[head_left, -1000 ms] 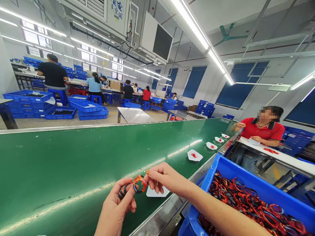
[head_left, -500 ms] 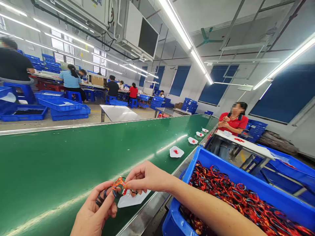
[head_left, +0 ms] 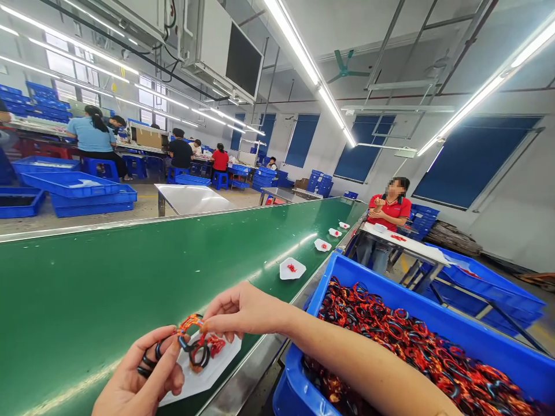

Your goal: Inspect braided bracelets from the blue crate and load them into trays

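While both hands are working close together, an orange-and-black ring point(head_left: 191, 319) is sitting between their fingertips, just over a white tray point(head_left: 213, 372). Its orange arc, the long run of it, is lying crosswise from left fingertips to right, right end a bit higher. Neither hand is nearer; both are touching it. Left hand point(head_left: 141, 370) is pinching the left end, thumb against forefinger, black rings point(head_left: 147, 361) sitting among its curled fingers. Right hand point(head_left: 249, 311) is pinching the opposite end; can't tell if its other fingers are gripping anything. Below the right fingertips, red pieces point(head_left: 215, 345) are lying in the tray. A dark loop point(head_left: 199, 359) is showing beside them; can't tell if it's hanging or resting. Green belt point(head_left: 113, 283) is supporting the tray and stretching ahead of the hands. Beyond the right hand, four more trays point(head_left: 284, 274) are lying in a row. Right of it, under the forearm, a blue bin point(head_left: 411, 306) is holding similar rings. Past that, a co-worker point(head_left: 399, 209) is sitting at a white table point(head_left: 418, 248).
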`<state>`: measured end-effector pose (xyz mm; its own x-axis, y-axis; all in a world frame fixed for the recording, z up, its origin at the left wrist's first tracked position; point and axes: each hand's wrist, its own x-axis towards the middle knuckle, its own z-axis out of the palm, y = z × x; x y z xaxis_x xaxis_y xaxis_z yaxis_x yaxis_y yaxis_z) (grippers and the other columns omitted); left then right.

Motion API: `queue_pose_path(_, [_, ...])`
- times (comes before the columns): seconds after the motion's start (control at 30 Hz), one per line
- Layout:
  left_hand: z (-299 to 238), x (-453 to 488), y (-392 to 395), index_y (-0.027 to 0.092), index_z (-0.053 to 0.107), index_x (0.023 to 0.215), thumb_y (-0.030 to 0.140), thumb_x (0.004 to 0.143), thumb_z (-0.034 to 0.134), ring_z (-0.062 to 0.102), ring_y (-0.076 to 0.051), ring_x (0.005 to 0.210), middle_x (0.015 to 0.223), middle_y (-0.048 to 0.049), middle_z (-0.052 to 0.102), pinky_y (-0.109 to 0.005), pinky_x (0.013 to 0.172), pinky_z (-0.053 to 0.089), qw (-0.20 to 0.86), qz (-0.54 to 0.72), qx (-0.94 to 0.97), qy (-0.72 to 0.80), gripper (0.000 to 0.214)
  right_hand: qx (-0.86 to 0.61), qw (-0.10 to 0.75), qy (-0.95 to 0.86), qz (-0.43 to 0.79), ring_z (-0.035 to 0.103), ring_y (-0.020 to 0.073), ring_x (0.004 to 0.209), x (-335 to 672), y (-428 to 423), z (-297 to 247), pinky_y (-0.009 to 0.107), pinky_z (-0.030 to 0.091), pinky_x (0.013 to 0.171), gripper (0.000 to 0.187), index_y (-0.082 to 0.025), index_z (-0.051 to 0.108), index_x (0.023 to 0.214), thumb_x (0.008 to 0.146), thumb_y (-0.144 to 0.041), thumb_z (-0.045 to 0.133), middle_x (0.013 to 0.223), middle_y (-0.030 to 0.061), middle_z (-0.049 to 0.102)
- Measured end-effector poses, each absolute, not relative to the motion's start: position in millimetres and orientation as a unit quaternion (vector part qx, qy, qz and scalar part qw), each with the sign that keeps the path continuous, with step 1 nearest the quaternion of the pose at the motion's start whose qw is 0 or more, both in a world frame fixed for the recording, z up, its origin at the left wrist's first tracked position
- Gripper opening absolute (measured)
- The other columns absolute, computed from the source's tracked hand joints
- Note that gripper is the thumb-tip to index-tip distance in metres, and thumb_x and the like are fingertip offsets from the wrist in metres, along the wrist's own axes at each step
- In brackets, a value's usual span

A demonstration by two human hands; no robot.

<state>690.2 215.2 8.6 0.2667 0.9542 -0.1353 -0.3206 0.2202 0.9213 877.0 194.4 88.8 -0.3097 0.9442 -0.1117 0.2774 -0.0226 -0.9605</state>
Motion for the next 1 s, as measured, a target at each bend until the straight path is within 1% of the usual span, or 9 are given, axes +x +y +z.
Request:
queue_pose_path(0.1, [13.2,689.6,215.1,0.024,0.057,0.102,0.046,0.055,0.079,0.052,-0.013,0.053,0.061,0.0028,0.063,-0.021,0.054,0.048,0.680,0.479,0.397,0.389,0.057,-0.519,0.300,-0.660,0.452,0.052,0.0065,0.052,888.0,199.0,99.8,0.017,0.041,0.048,0.036,-0.016,0.066,0.094,0.078,-0.047,0.061,0.064,-0.0023,0.058])
queue_pose_path(0.2, [16.3,688.7,214.2,0.025,0.058,0.103,0.047,0.057,0.077,0.053,-0.012,0.053,0.085,-0.0010,0.069,-0.024,0.053,0.050,0.693,0.487,0.360,0.392,0.055,-0.646,0.213,-0.690,0.248,0.059,0.0094,0.065,912.5,205.8,115.1,0.019,0.043,0.059,0.029,-0.019,0.067,0.093,0.082,-0.043,0.055,0.076,0.0003,0.065])
queue_pose_path(0.33, [16.7,686.9,213.3,0.025,0.058,0.103,0.043,0.064,0.071,0.052,-0.012,0.048,0.086,-0.0013,0.068,-0.026,0.046,0.046,0.723,0.493,0.334,0.351,0.045,-0.778,0.092,-0.616,0.076,0.062,0.0155,0.079,961.7,215.5,119.9,0.021,0.042,0.064,0.018,-0.019,0.070,0.081,0.079,-0.031,0.057,0.083,0.0038,0.069])
queue_pose_path(0.47, [18.5,684.7,211.4,0.025,0.057,0.104,0.038,0.065,0.069,0.051,-0.013,0.047,0.080,-0.0001,0.066,-0.026,0.043,0.043,0.733,0.490,0.329,0.338,0.042,-0.824,0.008,-0.555,0.112,0.060,0.0114,0.057,1002.0,218.4,106.1,0.021,0.043,0.056,0.017,-0.014,0.069,0.067,0.076,-0.028,0.062,0.058,0.0025,0.065])
queue_pose_path(0.57, [23.9,686.2,207.2,0.025,0.056,0.104,0.035,0.065,0.069,0.051,-0.012,0.046,0.076,0.0011,0.065,-0.026,0.047,0.045,0.740,0.482,0.332,0.333,0.042,-0.833,-0.009,-0.538,0.130,0.059,0.0108,0.054,1012.1,216.7,100.7,0.024,0.046,0.055,0.017,-0.013,0.067,0.072,0.077,-0.029,0.063,0.058,0.0009,0.064])
queue_pose_path(0.7, [33.1,692.3,199.9,0.023,0.055,0.104,0.032,0.071,0.063,0.049,-0.010,0.038,0.066,0.0019,0.063,-0.022,0.042,0.040,0.741,0.494,0.338,0.304,0.035,-0.803,0.044,-0.575,0.154,0.063,0.0120,0.063,989.6,214.4,108.7,0.019,0.044,0.054,0.017,-0.014,0.069,0.082,0.081,-0.025,0.056,0.072,0.0049,0.069])
queue_pose_path(0.8, [37.3,693.2,196.5,0.022,0.055,0.107,0.029,0.074,0.060,0.045,-0.008,0.033,0.058,0.0033,0.059,-0.019,0.039,0.035,0.757,0.484,0.335,0.285,0.034,-0.730,0.094,-0.637,0.229,0.065,0.0105,0.070,945.7,209.5,116.8,0.016,0.045,0.052,0.025,-0.020,0.065,0.101,0.085,-0.031,0.050,0.090,0.0015,0.069])
queue_pose_path(0.9, [38.8,689.5,195.1,0.024,0.053,0.112,0.029,0.077,0.057,0.041,-0.006,0.032,0.056,0.0039,0.056,-0.018,0.038,0.032,0.787,0.458,0.316,0.268,0.035,-0.594,0.145,-0.714,0.339,0.064,0.0107,0.071,895.6,197.8,118.5,0.016,0.046,0.051,0.038,-0.025,0.056,0.117,0.081,-0.037,0.056,0.103,0.0010,0.066])
queue_pose_path(1.0, [38.9,686.1,194.5,0.025,0.052,0.115,0.029,0.079,0.055,0.039,-0.006,0.031,0.053,0.0043,0.054,-0.018,0.037,0.031,0.805,0.441,0.303,0.257,0.036,-0.512,0.177,-0.764,0.351,0.063,0.0115,0.073,861.2,185.4,111.6,0.019,0.047,0.057,0.053,-0.026,0.049,0.125,0.076,-0.036,0.064,0.110,0.0022,0.063])
